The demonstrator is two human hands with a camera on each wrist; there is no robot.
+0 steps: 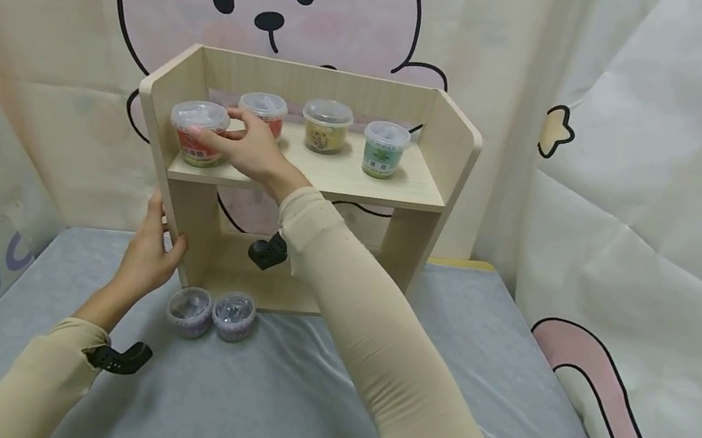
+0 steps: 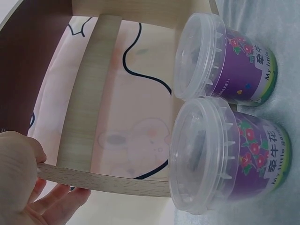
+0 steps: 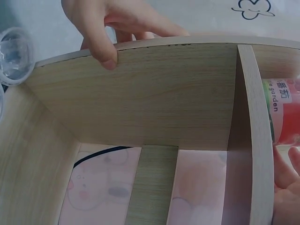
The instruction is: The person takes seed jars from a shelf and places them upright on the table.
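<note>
On the upper board of a small wooden shelf [image 1: 302, 178], my right hand [image 1: 258, 149] holds a plastic tub with a red label [image 1: 198, 139] at the left end. Its fingers and thumb grip the tub's right side. In the right wrist view that red tub [image 3: 287, 110] shows partly, at the right edge. My left hand [image 1: 149, 251] grips the shelf's left side panel, thumb on the inner face and fingers round the outside, as the left wrist view shows. Two purple-labelled tubs [image 2: 246, 65] with clear lids stand side by side before the shelf's lower board.
Further along the upper board stand another red tub [image 1: 264, 110], a yellow-labelled tub [image 1: 327, 127] and a green-labelled tub [image 1: 384, 151]. A grey-blue cloth [image 1: 264, 406] covers the table. Printed curtains [image 1: 657, 224] hang behind and at the sides.
</note>
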